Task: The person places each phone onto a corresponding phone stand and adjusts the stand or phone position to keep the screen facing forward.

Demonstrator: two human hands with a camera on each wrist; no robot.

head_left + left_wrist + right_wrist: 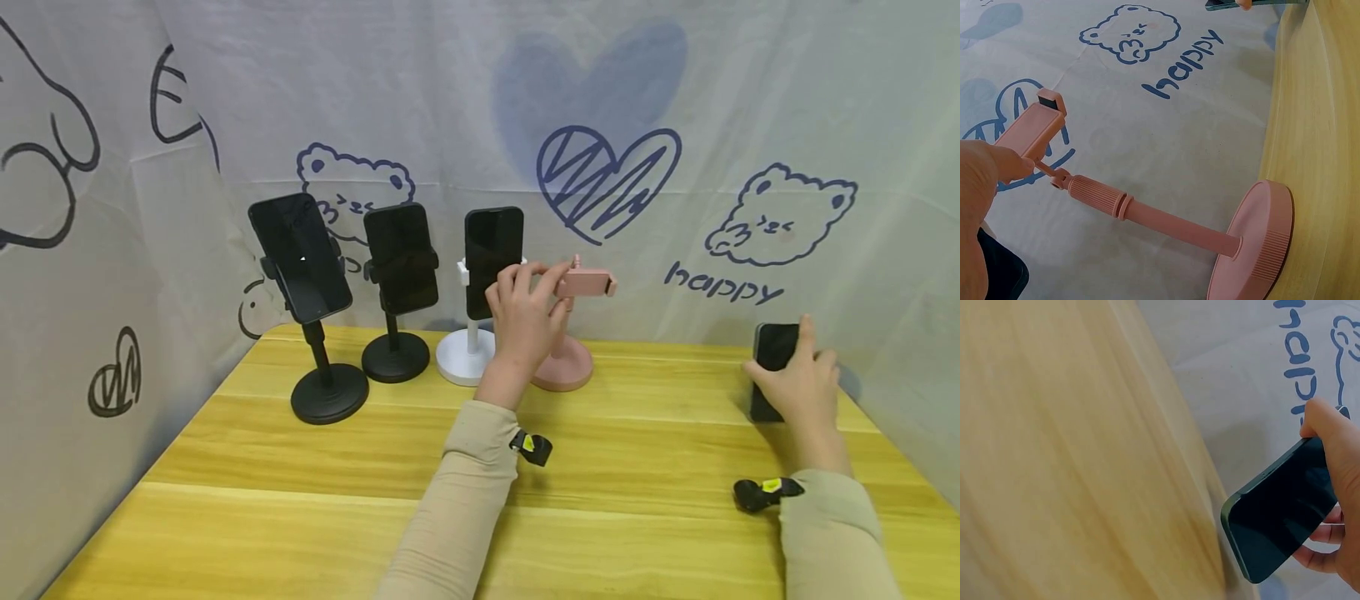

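My left hand [522,321] pinches the left end of the clamp on a pink phone stand [587,283]. In the left wrist view, the thumb lies on the clamp's near end, above the ribbed stem and round base [1260,244]. Off to the right, my right hand [808,387] grips a dark phone [772,367] held upright above the table's back right. The right wrist view has the thumb on one long edge of the phone [1282,512] and fingers on the opposite edge. Part of the phone is hidden behind the hand.
Left of the pink stand stand a white phone stand [456,358] and two black phone stands [395,358] [330,393], each bearing a dark phone. A drawn-on white cloth [450,100] hangs behind the wooden table [637,517].
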